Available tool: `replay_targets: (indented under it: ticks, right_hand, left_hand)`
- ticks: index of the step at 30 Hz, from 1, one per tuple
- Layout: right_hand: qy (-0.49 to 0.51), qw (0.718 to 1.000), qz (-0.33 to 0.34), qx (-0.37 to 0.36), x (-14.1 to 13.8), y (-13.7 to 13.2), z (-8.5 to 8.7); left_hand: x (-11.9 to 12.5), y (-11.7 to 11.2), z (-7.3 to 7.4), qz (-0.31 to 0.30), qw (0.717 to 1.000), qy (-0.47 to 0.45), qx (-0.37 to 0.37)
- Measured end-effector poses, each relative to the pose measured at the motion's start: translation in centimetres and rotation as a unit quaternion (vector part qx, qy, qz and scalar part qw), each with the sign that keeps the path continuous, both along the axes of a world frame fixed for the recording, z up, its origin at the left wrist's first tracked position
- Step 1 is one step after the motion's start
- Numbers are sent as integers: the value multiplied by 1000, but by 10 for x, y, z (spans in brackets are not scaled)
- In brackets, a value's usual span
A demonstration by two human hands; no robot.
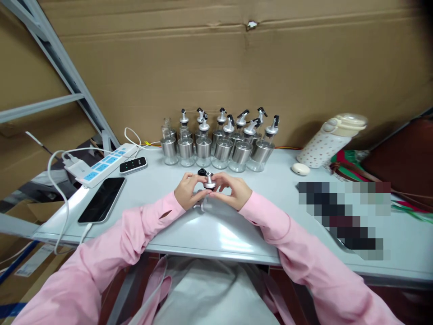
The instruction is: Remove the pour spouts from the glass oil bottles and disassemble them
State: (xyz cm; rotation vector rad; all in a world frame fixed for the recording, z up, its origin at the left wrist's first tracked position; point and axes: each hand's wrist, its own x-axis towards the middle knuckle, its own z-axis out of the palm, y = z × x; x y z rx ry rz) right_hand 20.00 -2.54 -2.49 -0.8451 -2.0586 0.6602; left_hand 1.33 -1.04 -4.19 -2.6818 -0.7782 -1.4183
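Between my two hands is a silver pour spout (209, 181) with a dark underside, held just above the table. My left hand (188, 190) grips its left side with thumb and fingers. From the right, my right hand (232, 189) pinches the same spout. A small black part (202, 172) shows just behind my left fingertips; whether it touches them I cannot tell. Beneath the hands a clear plastic piece (203, 206) lies on the table. Beyond them stand several glass bottles (204, 151) with steel sleeves. Most carry silver spouts with black levers; some at the left have bare necks.
At left are a power strip (101, 167), a phone (102, 200), a small black-faced device (133, 165) and white cables. At right stand a dotted drinking bottle (326, 142), a cream earbud case (300, 169) and a blurred dark object (338, 216). Cardboard (216, 67) rises behind the table.
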Motion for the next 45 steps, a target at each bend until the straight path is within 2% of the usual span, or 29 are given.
replay_targets:
  ticks: [8, 12, 15, 18, 22, 25, 29, 33, 36, 45]
  right_hand:
    - [124, 991, -54, -22, 3, -1, 7]
    - [149, 985, -80, -20, 5, 1, 5]
    - [139, 987, -81, -25, 6, 1, 6]
    - [111, 989, -97, -10, 6, 0, 9]
    - [46, 990, -131, 23, 5, -4, 13]
    - [-1, 994, -113, 14, 1, -7, 14]
    - [-35, 994, -102, 2, -3, -7, 12]
    - [-62, 993, -101, -9, -4, -5, 11]
    - [-68, 992, -95, -37, -4, -5, 11]
    - [-16, 989, -100, -112, -9, -10, 12]
  left_hand:
    - [-3, 3, 5, -32, 998, 46, 7]
    - [-3, 3, 4, 1, 994, 99, 35]
    - [-2, 1, 6, 40, 991, 119, 55]
    - [-1, -1, 8, 38, 990, 114, 74]
    - [-2, 0, 8, 45, 992, 75, 88]
    - [-3, 1, 9, 74, 990, 50, 105]
    - [-3, 0, 13, 77, 980, 70, 172]
    - [0, -2, 15, 60, 967, 52, 241]
    - [2, -4, 14, 61, 960, 60, 266]
    - [4, -12, 17, 80, 957, 104, 259]
